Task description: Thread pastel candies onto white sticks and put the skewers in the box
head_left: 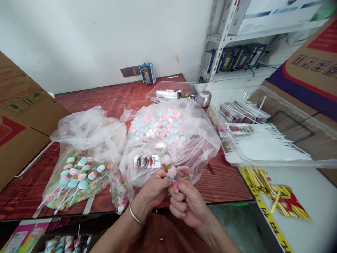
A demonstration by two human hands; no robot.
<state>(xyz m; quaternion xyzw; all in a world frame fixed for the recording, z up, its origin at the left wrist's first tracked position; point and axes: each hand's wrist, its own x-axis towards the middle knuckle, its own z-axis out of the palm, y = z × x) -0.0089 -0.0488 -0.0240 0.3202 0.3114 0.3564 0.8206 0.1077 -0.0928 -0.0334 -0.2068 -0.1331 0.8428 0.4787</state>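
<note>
Both hands hold a marshmallow stick [168,165] upright over the table's front edge, its colourful pieces stacked inside what looks like a clear wrapper. My left hand [158,186], with a bangle on the wrist, pinches it low on the left side. The fingers of my right hand [185,200] are closed round its lower end, where the wrapper narrows; the stick itself is hidden. Just behind lies a printed label [147,161] on a big clear bag of pastel marshmallows [158,123]. Several unwrapped marshmallow sticks [79,172] rest at left on a bag of ring-shaped sweets [98,188].
A clear plastic bin [268,161] of white sticks and printed wrappers stands at right, near gold twist ties [289,203]. Cardboard boxes [23,116] flank both sides. A metal-topped container [204,99] stands behind the marshmallows. Wrapped sticks [65,244] fill a box below the table.
</note>
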